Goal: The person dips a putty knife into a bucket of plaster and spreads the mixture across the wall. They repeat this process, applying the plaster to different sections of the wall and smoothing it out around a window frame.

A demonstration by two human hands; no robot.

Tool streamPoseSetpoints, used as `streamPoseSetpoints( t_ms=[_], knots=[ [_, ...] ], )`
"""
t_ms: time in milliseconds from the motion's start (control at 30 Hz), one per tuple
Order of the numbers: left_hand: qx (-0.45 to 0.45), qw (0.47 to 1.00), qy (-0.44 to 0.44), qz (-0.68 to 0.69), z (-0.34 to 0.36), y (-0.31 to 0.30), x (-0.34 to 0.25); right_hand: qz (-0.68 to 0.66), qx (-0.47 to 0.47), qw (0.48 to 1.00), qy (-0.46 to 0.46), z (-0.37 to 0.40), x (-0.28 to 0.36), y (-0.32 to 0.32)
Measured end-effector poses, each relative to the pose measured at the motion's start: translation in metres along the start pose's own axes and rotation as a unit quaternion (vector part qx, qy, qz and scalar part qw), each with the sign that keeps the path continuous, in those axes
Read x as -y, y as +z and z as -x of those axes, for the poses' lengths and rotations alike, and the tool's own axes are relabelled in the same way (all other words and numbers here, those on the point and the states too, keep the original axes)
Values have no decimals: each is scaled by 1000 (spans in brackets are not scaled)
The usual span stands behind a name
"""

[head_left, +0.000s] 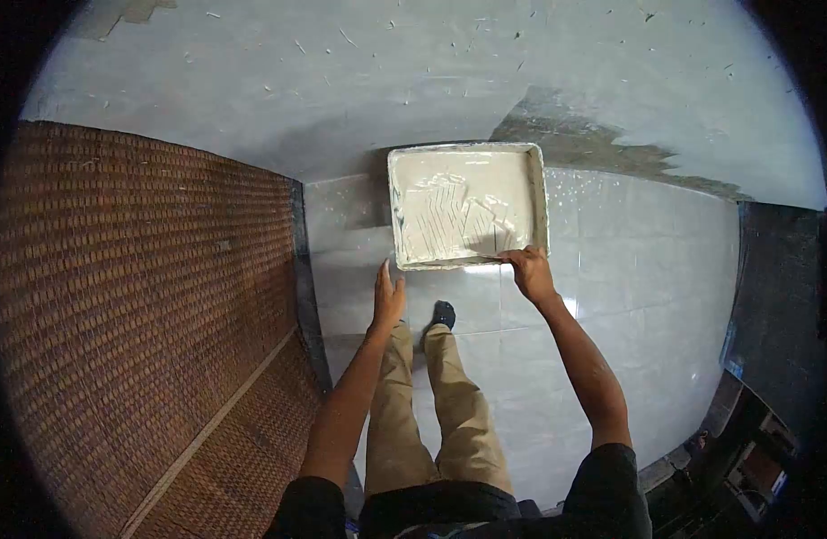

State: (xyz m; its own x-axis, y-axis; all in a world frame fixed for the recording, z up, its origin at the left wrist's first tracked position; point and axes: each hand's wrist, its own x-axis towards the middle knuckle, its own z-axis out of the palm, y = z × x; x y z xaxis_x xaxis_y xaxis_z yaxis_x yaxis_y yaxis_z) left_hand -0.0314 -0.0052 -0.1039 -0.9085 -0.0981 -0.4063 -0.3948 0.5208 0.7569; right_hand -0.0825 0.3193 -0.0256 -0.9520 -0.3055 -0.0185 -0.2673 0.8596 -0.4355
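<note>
A rectangular, light-coloured tray (393, 207) with a smeared rim holds a layer of cream, paste-like material (485, 184). Several line marks run across the material's surface. My right hand (530, 272) is closed at the tray's near right corner, its fingers bent over the rim; whether a thin tool is also pinched there cannot be made out. Just below the near left corner, my left hand (389, 296) is open with its fingers apart and holds nothing. A shadow falls on the material close to my right hand.
Pale tiles (647, 269) cover the floor. Beyond the tray rises a grey wall (341, 81) with a rough darker patch (575, 135). A brown woven panel (153, 269) stands at left, a dark surface (777, 287) at right. My dark-covered foot (444, 313) is near the tray.
</note>
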Motion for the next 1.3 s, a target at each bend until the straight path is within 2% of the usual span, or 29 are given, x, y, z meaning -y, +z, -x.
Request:
streamPoseSetpoints(
  t_ms=[133, 300, 467, 533, 667, 733, 800, 900, 1067, 1133, 1167, 1233, 1267, 1300],
  knots=[
    [1, 1000, 7, 21, 4, 0, -2, -14, 19, 1000, -21, -11, -5, -1],
    [17, 999, -36, 24, 10, -13, -9, 14, 47, 998, -38, -29, -9, 2],
    [-4, 1000, -16, 4, 10, -18, 10, 34, 84, 994, -58, -42, -8, -5],
    [-7, 1000, -22, -4, 11, -22, 13, 48, 139, 989, -14, -46, -18, -4],
    [-13, 999, -33, 3, 14, -29, 23, 70, 118, 990, -40, -46, -25, -8],
    [-21, 999, -29, -1, 12, -41, 12, 59, 147, 987, -31, -52, -20, -16],
    [-2, 998, -70, -6, 11, -51, 2, 59, 154, 986, -33, -59, -16, -19],
    [-17, 999, -31, -4, 8, -61, -3, 54, 135, 988, -42, -68, -15, -15],
    [-9, 999, -35, 8, 4, -82, -26, 25, 105, 993, -38, -83, -22, -5],
    [-12, 1000, -24, 5, 3, -91, -36, 29, 168, 985, 6, -90, -35, 4],
    [-12, 999, -24, 18, 3, -95, -41, 28, 163, 986, 4, -90, -41, 4],
    [-15, 999, -16, 29, 0, -101, -45, -115, 187, 972, 79, -92, -49, -4],
    [-18, 999, -13, 23, -1, -105, -48, -115, 179, 974, 76, -92, -51, -9],
    [-21, 1000, -9, 17, -3, -109, -49, -150, 190, 962, 124, -90, -51, -13]
  ],
)
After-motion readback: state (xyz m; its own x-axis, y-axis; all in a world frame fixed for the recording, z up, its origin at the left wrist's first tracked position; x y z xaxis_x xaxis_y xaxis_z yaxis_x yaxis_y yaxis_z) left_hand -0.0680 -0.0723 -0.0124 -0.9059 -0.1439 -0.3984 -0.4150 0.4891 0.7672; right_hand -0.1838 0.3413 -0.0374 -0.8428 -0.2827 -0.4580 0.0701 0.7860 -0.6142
